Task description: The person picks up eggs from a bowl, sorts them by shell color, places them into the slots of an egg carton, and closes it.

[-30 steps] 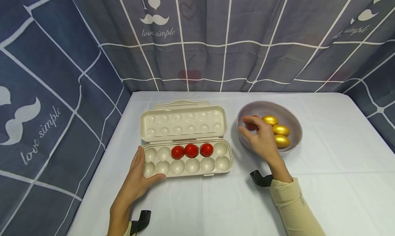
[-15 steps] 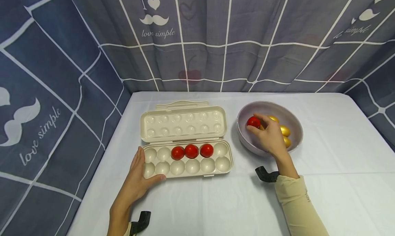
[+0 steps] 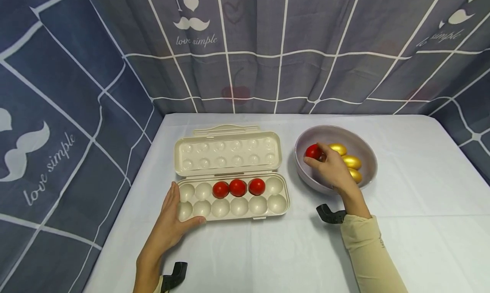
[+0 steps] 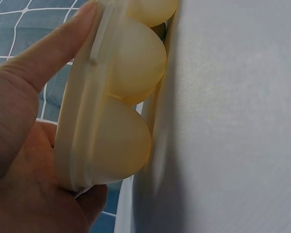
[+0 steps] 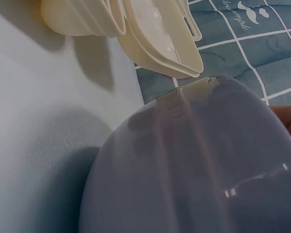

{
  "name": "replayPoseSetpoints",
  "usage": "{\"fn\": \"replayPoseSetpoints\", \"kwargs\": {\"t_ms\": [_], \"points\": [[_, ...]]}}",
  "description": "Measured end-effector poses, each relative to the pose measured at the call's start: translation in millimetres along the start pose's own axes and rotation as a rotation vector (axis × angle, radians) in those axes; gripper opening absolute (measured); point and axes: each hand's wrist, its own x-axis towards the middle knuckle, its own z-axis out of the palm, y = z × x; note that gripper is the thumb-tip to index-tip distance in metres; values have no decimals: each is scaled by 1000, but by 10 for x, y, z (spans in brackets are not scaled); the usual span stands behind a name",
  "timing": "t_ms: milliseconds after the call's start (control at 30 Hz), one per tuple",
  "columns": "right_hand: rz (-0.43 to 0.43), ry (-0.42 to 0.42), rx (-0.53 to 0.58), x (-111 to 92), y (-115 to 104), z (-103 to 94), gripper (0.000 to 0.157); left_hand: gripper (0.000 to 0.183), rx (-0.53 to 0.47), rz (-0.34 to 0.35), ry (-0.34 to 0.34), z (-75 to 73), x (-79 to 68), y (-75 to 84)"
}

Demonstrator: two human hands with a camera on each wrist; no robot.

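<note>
A cream egg carton (image 3: 229,217) lies with its lid tipped back, three red eggs (image 3: 237,187) sitting in its rear row. My left hand (image 3: 164,229) grips the carton's left end, thumb along the front edge and fingers at the side; in the left wrist view the thumb (image 4: 53,53) presses the rim. Inside the mauve bowl (image 3: 363,150), my right hand (image 3: 337,169) holds a red egg (image 3: 312,151) between thumb and fingers. Several gold eggs (image 3: 352,161) lie beside that hand, partly covered by it. In the right wrist view the bowl's outside (image 5: 194,170) hides most of the hand.
A white cloth (image 3: 283,250) covers the table. Grey checked curtains (image 3: 260,76) hang behind it and along the left side. Black wrist mounts (image 3: 331,215) stick out near both forearms. The carton's open lid (image 3: 227,155) leans toward the back.
My right hand has shifted slightly right within the bowl, and its fingers have come around the red egg, which shows more now. The left hand and carton stay put.
</note>
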Motion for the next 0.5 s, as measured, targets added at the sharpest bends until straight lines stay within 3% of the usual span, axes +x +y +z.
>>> {"fn": "replayPoseSetpoints", "kwargs": {"t_ms": [333, 500], "points": [[-18, -63, 17, 1, 11, 16, 62, 125, 0, 2, 3, 3, 11, 12], [-50, -55, -37, 9, 29, 30, 53, 126, 5, -5, 4, 7, 12, 6]]}}
